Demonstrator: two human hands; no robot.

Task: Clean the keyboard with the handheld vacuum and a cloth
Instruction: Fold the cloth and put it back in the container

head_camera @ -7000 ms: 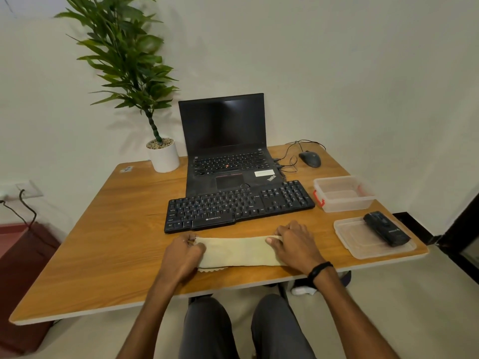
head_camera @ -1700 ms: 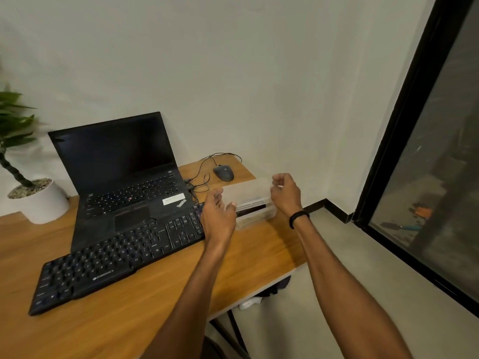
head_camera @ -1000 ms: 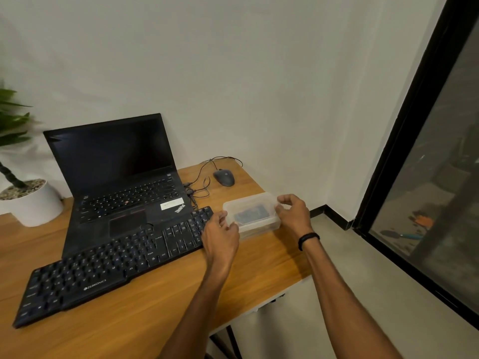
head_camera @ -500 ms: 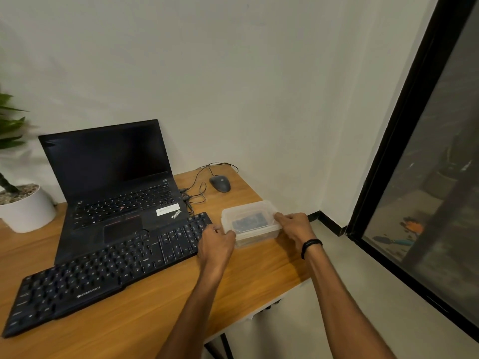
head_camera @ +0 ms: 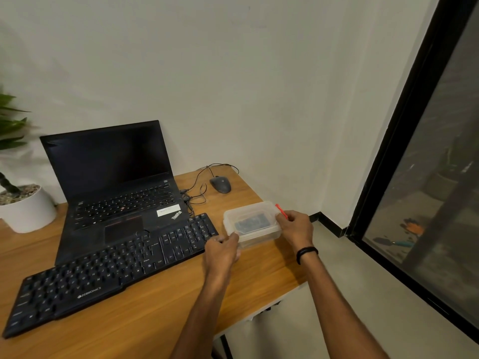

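A clear plastic box [head_camera: 255, 233] with its lid on stands on the wooden desk [head_camera: 145, 317], right of the black keyboard [head_camera: 108, 268]. A dark object, the handheld vacuum [head_camera: 251, 223], shows dimly through the lid. My left hand [head_camera: 221, 251] grips the box's near left corner. My right hand [head_camera: 294, 226] holds its right end at the red clip [head_camera: 281, 210]. The cloth is not in sight.
An open black laptop [head_camera: 114, 187] sits behind the keyboard. A wired mouse [head_camera: 220, 184] lies at the back right corner. A white plant pot [head_camera: 26, 208] stands far left. The desk's right edge is close to the box; a dark glass door [head_camera: 427, 203] is beyond.
Seven seconds ago both hands folded the cloth by the front edge. Since then the lid went onto the box; both hands now press at its ends, the right one at the red clip.
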